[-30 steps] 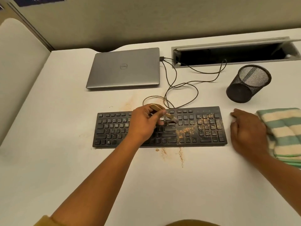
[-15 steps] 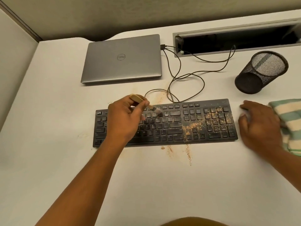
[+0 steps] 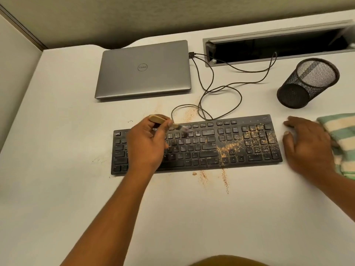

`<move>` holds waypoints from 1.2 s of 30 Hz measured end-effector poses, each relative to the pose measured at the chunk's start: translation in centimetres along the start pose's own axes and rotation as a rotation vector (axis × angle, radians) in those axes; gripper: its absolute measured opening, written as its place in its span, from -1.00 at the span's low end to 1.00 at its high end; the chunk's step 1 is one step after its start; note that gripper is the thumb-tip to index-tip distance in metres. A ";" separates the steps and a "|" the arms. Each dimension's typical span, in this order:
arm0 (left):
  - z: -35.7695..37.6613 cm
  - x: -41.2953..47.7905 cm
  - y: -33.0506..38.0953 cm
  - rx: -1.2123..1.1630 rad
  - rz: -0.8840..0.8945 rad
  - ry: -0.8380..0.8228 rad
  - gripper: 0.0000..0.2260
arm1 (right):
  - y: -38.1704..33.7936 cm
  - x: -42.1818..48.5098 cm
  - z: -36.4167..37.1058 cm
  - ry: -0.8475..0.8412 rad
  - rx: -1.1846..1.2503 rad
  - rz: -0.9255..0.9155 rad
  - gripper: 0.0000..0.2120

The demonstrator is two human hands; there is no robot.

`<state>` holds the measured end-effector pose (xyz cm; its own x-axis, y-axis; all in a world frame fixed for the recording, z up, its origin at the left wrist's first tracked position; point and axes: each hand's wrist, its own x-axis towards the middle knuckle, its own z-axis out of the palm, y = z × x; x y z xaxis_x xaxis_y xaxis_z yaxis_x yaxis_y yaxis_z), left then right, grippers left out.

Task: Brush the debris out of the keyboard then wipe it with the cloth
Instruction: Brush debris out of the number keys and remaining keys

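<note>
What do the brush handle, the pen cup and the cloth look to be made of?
Brush: pale handle, probably wood or bamboo, matte; bristle end blurred.
Pen cup: black wire mesh, likely metal; the desk shows through its wall.
Cloth: soft woven fabric, green and cream stripes, rumpled, looks like terry or cotton.

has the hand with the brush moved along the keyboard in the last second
Yes. The left hand with the brush moved leftward along the keyboard, away from the debris.

A closed laptop (image 3: 143, 69), cable (image 3: 221, 89) and mesh pen cup (image 3: 307, 83) share the desk (image 3: 57, 189).
</note>
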<state>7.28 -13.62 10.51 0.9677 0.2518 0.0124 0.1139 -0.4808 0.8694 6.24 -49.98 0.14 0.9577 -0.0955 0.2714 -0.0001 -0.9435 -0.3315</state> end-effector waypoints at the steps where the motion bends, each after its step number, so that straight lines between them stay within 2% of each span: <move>1: -0.5 0.1 -0.3 0.045 0.015 0.015 -0.88 | 0.0 0.0 0.0 -0.003 -0.003 0.002 -0.64; 3: -0.1 -0.3 -0.8 0.059 0.016 -0.023 -0.85 | 0.1 0.0 0.0 -0.007 -0.004 0.009 -0.64; 6: 2.6 -1.5 -0.6 -0.026 0.012 -0.114 -0.93 | 0.0 -0.1 0.0 -0.011 0.002 0.015 -0.64; 11: 3.9 -0.7 0.4 -0.088 0.090 -0.036 -0.94 | -0.1 -0.1 -0.1 -0.019 0.006 0.017 -0.63; 15: 3.9 -0.5 0.3 0.014 0.057 -0.250 -0.95 | -0.1 0.0 -0.2 -0.020 0.011 0.021 -0.63; 19: 2.9 0.9 0.2 0.022 0.048 -0.177 -0.95 | -0.1 -0.1 -0.2 -0.015 0.014 0.017 -0.64; 23: 2.9 0.7 0.7 0.136 0.017 -0.343 -0.95 | -0.2 -0.1 -0.3 -0.013 0.019 0.014 -0.64; 27: 1.6 1.2 0.5 0.124 0.009 -0.301 -0.98 | -0.1 -0.1 -0.2 -0.007 0.018 0.010 -0.65; 33: 4.6 -1.4 1.4 0.072 -0.013 -0.394 -0.92 | -0.1 -0.1 -0.2 -0.007 0.020 0.016 -0.66; 36: 4.0 -1.1 1.8 0.032 -0.001 -0.325 -0.97 | -0.1 -0.1 -0.2 -0.011 0.027 0.022 -0.66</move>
<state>7.28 -18.09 10.11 0.9882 -0.0264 -0.1508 0.1166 -0.5084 0.8532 6.05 -49.92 0.34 0.9606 -0.1123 0.2542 -0.0134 -0.9324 -0.3613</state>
